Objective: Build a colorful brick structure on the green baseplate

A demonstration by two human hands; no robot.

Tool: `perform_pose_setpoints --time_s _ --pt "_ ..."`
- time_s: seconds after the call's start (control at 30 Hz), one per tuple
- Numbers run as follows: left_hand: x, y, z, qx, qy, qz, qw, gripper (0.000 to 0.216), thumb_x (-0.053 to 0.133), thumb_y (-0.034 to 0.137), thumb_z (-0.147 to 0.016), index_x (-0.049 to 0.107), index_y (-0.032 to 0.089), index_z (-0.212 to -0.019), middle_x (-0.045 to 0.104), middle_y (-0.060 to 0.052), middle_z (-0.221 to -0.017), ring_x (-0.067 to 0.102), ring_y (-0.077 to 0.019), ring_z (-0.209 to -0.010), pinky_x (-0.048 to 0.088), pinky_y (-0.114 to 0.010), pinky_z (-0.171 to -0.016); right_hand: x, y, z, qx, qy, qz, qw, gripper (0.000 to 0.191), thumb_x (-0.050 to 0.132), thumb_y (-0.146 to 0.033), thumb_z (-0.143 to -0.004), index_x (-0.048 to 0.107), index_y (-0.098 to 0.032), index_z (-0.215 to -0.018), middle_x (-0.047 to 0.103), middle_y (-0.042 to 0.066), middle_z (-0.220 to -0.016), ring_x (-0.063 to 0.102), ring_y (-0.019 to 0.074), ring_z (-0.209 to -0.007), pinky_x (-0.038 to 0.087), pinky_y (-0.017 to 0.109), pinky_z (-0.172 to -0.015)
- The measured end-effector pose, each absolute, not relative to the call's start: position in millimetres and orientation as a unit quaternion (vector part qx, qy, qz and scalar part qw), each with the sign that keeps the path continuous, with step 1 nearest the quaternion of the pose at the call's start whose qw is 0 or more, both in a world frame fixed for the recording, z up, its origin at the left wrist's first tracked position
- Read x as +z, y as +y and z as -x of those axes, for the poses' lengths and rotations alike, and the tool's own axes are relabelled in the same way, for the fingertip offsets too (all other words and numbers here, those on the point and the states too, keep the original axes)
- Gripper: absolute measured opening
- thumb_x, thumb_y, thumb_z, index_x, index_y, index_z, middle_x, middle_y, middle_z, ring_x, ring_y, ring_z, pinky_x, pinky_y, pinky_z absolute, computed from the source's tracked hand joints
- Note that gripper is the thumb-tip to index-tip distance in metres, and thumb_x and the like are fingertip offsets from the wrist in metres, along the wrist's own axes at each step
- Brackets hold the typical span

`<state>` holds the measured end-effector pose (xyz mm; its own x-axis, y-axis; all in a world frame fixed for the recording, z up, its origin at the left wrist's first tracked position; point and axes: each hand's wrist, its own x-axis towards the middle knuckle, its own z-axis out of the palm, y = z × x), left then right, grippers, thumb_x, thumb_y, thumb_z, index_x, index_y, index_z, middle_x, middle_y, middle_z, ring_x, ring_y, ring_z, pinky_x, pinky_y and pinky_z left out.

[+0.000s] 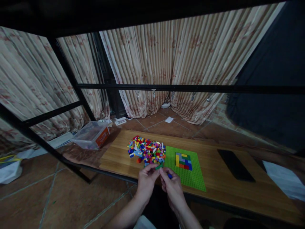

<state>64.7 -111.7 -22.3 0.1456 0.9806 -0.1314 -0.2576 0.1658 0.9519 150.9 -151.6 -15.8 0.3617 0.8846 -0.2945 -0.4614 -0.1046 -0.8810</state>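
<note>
My left hand (147, 179) pinches a small green toy brick (159, 166) over the front edge of the wooden board. Close beside it, my right hand (173, 187) is closed, its fingertips meeting the left ones at the green brick. A dark blue brick (170, 176) shows between the right hand's fingers. Behind the hands lies a loose pile of small coloured bricks (149, 149). To the right is a lime-green studded baseplate (195, 176), bearing a roughly square pattern of bricks (184, 161) in yellow, blue, green, red, orange and grey.
The wooden board (214, 190) also bears a flat black slab (235, 165) at right. A clear plastic box (89, 135) with an orange label stands to the left. White paper (284, 179) lies far right. A black metal bar (190, 89) crosses in front of the curtains.
</note>
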Motion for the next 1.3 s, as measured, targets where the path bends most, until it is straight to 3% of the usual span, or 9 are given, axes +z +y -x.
perform_pose_setpoints --time_s 0.17,0.27,0.4,0.53,0.77,1.0,1.3 --pt "-31 -122 -58 0.462 0.433 -0.399 0.664 0.031 0.081 0.034 -0.058 0.072 0.015 -0.080 0.070 -0.003 -0.072 0.062 -0.0137 -0.065 0.052 -0.025 -0.066 -36 -169 -152 0.517 -0.260 0.525 0.624 0.046 0.070 -0.061 -0.066 0.056 -0.017 -0.071 0.041 -0.009 -0.051 0.027 0.0036 -0.040 0.019 0.018 -0.039" --pt "-39 -118 -49 0.456 0.455 -0.407 0.648 0.036 0.081 0.038 -0.058 0.070 0.014 -0.081 0.068 -0.004 -0.069 0.062 -0.0142 -0.063 0.050 -0.024 -0.060 -49 -167 -161 0.471 -0.305 0.566 0.604 0.043 0.066 -0.059 -0.072 0.063 -0.017 -0.081 0.051 -0.005 -0.056 0.039 0.0076 -0.044 0.028 0.020 -0.042" --pt "-54 -101 -28 0.463 0.500 -0.452 0.576 0.038 0.074 0.046 -0.064 0.067 0.015 -0.085 0.068 -0.004 -0.075 0.062 -0.0155 -0.066 0.049 -0.025 -0.060 -54 -142 -178 0.331 -0.454 0.645 0.519 0.029 0.060 -0.045 -0.078 0.068 -0.018 -0.088 0.070 0.005 -0.080 0.062 0.0201 -0.074 0.047 0.030 -0.069" --pt "-63 -80 -1 0.458 0.528 -0.537 0.471 0.029 0.061 0.042 -0.075 0.066 0.016 -0.087 0.069 -0.005 -0.083 0.064 -0.0184 -0.078 0.051 -0.029 -0.072 -40 -99 -182 0.159 -0.609 0.705 0.328 0.025 0.045 -0.024 -0.087 0.065 -0.020 -0.102 0.072 0.006 -0.095 0.065 0.0191 -0.083 0.047 0.030 -0.076" --pt "-61 -48 26 0.406 0.583 -0.640 0.293 0.025 0.051 0.029 -0.084 0.065 0.018 -0.102 0.070 -0.006 -0.095 0.065 -0.0199 -0.087 0.049 -0.031 -0.081 -26 -33 -164 0.100 -0.688 0.677 0.242 0.028 0.044 -0.012 -0.085 0.065 -0.017 -0.102 0.066 0.012 -0.105 0.062 0.0210 -0.095 0.043 0.031 -0.086" --pt "-76 -18 36 0.392 0.589 -0.675 0.211 0.024 0.048 0.029 -0.087 0.063 0.019 -0.102 0.068 -0.006 -0.097 0.065 -0.0192 -0.088 0.051 -0.029 -0.080 -33 -10 -171 0.073 -0.718 0.664 0.196 0.028 0.057 -0.014 -0.077 0.066 -0.020 -0.103 0.062 0.009 -0.109 0.053 0.0248 -0.108 0.038 0.034 -0.094" --pt "-87 -23 30 0.365 0.582 -0.703 0.184 0.024 0.044 0.026 -0.091 0.060 0.021 -0.108 0.063 -0.007 -0.100 0.061 -0.0174 -0.092 0.049 -0.028 -0.084 -26 31 -154 0.095 -0.748 0.615 0.232 0.029 0.048 -0.020 -0.087 0.065 -0.019 -0.111 0.063 0.008 -0.112 0.052 0.0231 -0.108 0.038 0.032 -0.095"
